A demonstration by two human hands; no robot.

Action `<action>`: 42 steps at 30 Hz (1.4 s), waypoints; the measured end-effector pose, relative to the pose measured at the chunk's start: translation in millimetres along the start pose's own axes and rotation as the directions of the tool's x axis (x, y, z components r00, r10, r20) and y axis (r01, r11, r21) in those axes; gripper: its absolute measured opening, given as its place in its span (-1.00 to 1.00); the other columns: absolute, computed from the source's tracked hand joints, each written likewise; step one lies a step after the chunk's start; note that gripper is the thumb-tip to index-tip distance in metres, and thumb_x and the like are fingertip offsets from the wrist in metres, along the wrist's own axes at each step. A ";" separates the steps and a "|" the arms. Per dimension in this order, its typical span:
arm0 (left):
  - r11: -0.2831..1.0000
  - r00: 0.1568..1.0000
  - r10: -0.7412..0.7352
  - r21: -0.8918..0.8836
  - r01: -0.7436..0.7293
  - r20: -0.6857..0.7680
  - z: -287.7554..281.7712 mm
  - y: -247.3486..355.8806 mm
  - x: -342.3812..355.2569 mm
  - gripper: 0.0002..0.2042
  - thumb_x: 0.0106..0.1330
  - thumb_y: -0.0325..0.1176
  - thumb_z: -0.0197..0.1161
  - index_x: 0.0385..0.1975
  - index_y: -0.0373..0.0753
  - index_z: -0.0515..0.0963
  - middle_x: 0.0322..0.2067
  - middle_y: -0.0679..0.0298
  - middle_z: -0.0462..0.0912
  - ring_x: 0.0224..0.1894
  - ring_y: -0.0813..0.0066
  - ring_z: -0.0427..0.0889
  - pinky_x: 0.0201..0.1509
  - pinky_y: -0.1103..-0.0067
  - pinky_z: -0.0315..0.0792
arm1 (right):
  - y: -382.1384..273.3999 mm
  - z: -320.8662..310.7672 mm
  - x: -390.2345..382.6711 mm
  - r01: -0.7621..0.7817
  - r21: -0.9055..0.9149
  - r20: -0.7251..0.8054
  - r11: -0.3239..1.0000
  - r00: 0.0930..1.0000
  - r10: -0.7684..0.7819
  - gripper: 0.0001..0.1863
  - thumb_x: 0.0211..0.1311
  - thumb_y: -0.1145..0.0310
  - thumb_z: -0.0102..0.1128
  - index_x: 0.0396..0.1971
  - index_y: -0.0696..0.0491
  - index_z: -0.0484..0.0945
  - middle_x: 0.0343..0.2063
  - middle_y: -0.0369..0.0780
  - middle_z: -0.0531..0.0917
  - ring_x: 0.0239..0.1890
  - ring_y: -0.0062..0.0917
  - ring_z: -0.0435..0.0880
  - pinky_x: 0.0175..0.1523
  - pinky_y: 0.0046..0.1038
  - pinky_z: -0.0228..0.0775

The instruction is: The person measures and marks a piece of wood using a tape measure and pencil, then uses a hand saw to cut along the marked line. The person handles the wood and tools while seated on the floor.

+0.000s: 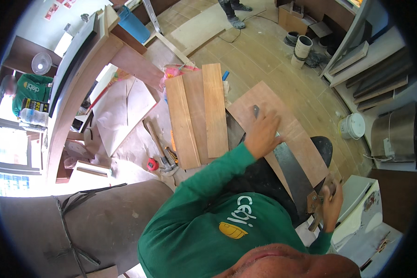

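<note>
My left hand (263, 132) rests with curled fingers over a thin metal straightedge (256, 111) on a plywood panel (306, 139) across my lap, pinning it. A handsaw's wide steel blade (287, 169) lies on the panel, below that hand. My right hand (329, 197) grips the saw's wooden handle (314, 204) at the panel's near end. Left of the panel are two planks (183, 123) on a wider board. A hammer (155, 141) and a red tape measure (153, 163) lie on the floor beside them.
A long counter (67, 97) runs along the left, with a person in green (32, 90) behind it. Another person's legs (231, 14) show at the top. A white bucket (352, 126), cylinders (302, 51) and shelves (375, 74) are at right. A dark roll (92, 231) is at lower left.
</note>
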State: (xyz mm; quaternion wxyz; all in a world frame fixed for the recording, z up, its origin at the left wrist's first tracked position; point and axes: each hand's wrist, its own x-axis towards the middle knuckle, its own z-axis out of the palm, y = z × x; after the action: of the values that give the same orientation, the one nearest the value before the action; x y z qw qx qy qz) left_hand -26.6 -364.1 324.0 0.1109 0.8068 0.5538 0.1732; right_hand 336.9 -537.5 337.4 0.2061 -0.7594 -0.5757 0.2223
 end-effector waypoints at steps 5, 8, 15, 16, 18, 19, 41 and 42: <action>0.896 0.888 0.435 -0.174 -0.409 0.152 51.9 22.8 120.2 -0.22 0.18 0.14 0.63 0.28 -0.26 0.60 0.12 0.03 0.68 0.38 -0.18 0.54 0.44 -0.11 0.38 | 20.4 25.7 -67.2 -0.138 0.153 0.100 0.978 0.987 0.124 -0.49 0.53 0.09 0.36 0.16 0.25 0.60 0.07 0.14 0.73 0.10 0.07 0.71 0.26 -0.15 0.50; 0.930 0.600 0.365 -0.299 -0.211 0.712 76.9 34.9 162.6 -0.28 0.22 0.16 0.63 0.21 -0.24 0.65 -0.11 0.12 0.78 0.06 0.03 0.75 0.21 0.16 0.59 | -12.7 22.7 -57.4 -0.156 0.213 0.060 0.964 0.987 0.146 -0.57 0.47 0.11 0.40 -0.08 0.24 0.65 -0.24 0.15 0.73 -0.19 0.14 0.69 -0.02 -0.09 0.52; 0.845 0.547 0.535 -0.401 -0.354 0.644 8.3 14.5 241.0 -0.60 0.54 0.04 0.42 0.04 -0.19 0.79 -0.09 0.23 0.84 0.00 0.40 0.71 0.21 0.37 0.57 | 37.5 10.1 -85.7 -0.237 0.448 0.075 0.862 0.971 0.228 -0.60 0.46 0.11 0.41 -0.16 0.22 0.62 -0.39 -0.09 0.64 -0.32 -0.39 0.59 -0.15 -0.29 0.44; 0.798 0.618 0.587 -0.504 -0.330 0.524 -26.4 11.7 254.5 -0.61 0.58 0.03 0.36 0.07 -0.17 0.80 -0.07 0.22 0.84 0.05 0.43 0.69 0.26 0.38 0.53 | 53.1 9.1 -93.3 -0.214 0.500 0.049 0.839 0.974 0.219 -0.59 0.46 0.10 0.41 -0.18 0.21 0.61 -0.40 -0.13 0.61 -0.31 -0.45 0.55 -0.15 -0.32 0.43; 0.947 0.900 0.218 -0.304 -0.102 0.378 -100.6 -19.8 267.1 -0.60 0.62 -0.01 0.33 0.15 -0.20 0.76 0.02 0.28 0.82 0.04 0.45 0.73 0.19 0.41 0.61 | 75.7 13.0 -101.8 -0.196 0.613 0.051 0.765 0.977 0.209 -0.58 0.52 0.04 0.38 -0.20 0.16 0.58 -0.37 -0.27 0.56 -0.25 -0.54 0.50 -0.11 -0.38 0.39; 0.889 0.934 0.090 -0.451 0.081 0.345 -126.8 -32.8 263.6 -0.60 0.64 -0.02 0.31 0.17 -0.22 0.74 0.03 0.29 0.81 0.05 0.48 0.74 0.16 0.44 0.64 | 81.4 11.2 -99.9 -0.174 0.639 0.013 0.749 0.976 0.216 -0.57 0.54 0.02 0.37 -0.20 0.15 0.57 -0.34 -0.29 0.56 -0.23 -0.54 0.49 -0.09 -0.39 0.39; 0.692 0.668 -0.455 -0.239 0.681 0.588 -16.0 -16.2 -23.4 -0.45 0.57 0.10 0.38 0.01 -0.41 0.61 -0.37 0.12 0.73 -0.52 0.34 0.74 -0.42 0.45 0.66 | 62.6 -42.0 -73.3 -0.163 0.688 -0.138 0.707 0.927 0.348 -0.61 0.66 -0.04 0.28 -0.10 0.03 0.61 -0.36 -0.46 0.49 -0.34 -0.75 0.40 -0.30 -0.58 0.28; 0.771 0.772 -0.438 -0.249 0.586 0.461 -16.6 -24.1 -23.7 -0.48 0.58 0.07 0.38 0.03 -0.40 0.61 -0.37 0.12 0.71 -0.50 0.35 0.73 -0.39 0.44 0.64 | 55.5 -42.6 -77.5 -0.197 0.665 -0.107 0.720 0.929 0.353 -0.62 0.64 -0.03 0.31 -0.10 0.04 0.62 -0.35 -0.46 0.51 -0.34 -0.75 0.41 -0.30 -0.59 0.28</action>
State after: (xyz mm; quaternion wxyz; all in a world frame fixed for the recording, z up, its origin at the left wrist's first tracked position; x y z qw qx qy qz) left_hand -61.7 -377.7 326.5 0.4124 0.6013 0.6796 0.0805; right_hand 386.3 -628.8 348.4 0.4825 -0.7396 -0.3167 0.3462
